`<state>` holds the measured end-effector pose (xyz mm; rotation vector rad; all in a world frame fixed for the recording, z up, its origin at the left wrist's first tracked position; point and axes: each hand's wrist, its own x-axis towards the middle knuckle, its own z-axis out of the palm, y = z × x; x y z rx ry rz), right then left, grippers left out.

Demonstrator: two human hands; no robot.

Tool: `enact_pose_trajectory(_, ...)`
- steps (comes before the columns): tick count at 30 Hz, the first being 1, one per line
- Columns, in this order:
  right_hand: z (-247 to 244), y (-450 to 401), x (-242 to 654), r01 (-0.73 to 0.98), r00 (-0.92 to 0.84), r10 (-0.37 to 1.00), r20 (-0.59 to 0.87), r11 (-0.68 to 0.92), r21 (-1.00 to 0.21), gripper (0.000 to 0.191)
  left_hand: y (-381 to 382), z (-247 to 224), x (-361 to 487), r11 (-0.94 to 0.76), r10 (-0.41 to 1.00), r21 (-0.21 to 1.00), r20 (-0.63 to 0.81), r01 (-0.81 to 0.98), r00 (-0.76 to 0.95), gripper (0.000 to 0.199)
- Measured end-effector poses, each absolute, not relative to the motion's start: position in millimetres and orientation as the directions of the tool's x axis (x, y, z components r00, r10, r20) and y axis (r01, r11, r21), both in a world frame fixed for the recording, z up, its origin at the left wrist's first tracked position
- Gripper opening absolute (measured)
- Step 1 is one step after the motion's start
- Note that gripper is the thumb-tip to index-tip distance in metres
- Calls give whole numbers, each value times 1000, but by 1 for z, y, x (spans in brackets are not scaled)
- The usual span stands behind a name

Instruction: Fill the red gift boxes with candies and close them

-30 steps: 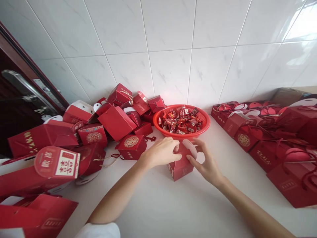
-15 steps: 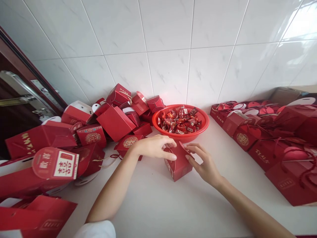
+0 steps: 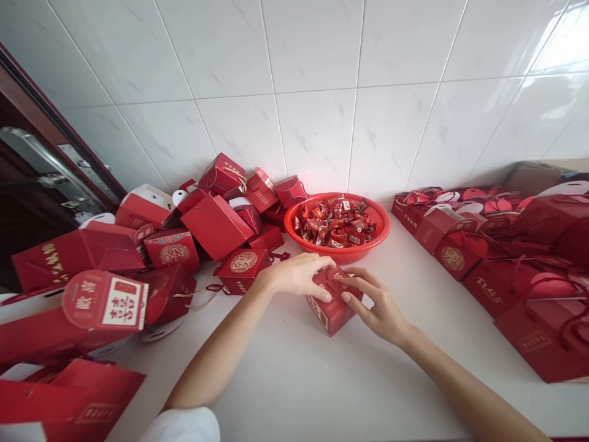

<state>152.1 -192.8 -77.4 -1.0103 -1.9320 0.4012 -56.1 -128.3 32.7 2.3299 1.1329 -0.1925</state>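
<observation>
A small red gift box (image 3: 341, 316) with printed designs stands on the white tabletop (image 3: 285, 368), its top flaps folded down flat. My left hand (image 3: 298, 275) curls round its left and far side, thumb pressed on the top. From the right, my right hand (image 3: 381, 306) holds it with the thumb and fingertips on the top and right edge. What lies inside the box is hidden. Just behind it is a red plastic basket (image 3: 322, 252) of wrapped candies (image 3: 338, 227).
Gift boxes (image 3: 216, 227) lie heaped at the left, some tipped over. Closer in on that side is a box with a rounded handle flap (image 3: 103, 301). More red boxes (image 3: 492, 282) stand in rows at the right. A tiled wall (image 3: 313, 129) rises behind; a door handle (image 3: 55, 178) shows far left.
The box's top flaps, raised half a second ago, are now pressed down flat. My right fingers have moved in over the top, and my left hand has shifted slightly right.
</observation>
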Motion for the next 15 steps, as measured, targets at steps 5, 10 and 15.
enact_pose_trajectory(5,-83,-189,154,541,-220,773,594,604,-585,30,-133,20,-46,-461,739,417,-309,783,599,56)
enact_pose_trajectory(10,-82,-187,160,559,-202,774,600,594,-578,32,-140,9,-31,-448,785,445,-219,775,579,50)
enact_pose_trajectory(15,-71,-185,175,555,-363,764,534,638,-535,50,-142,6,-26,-457,807,433,-166,777,567,42)
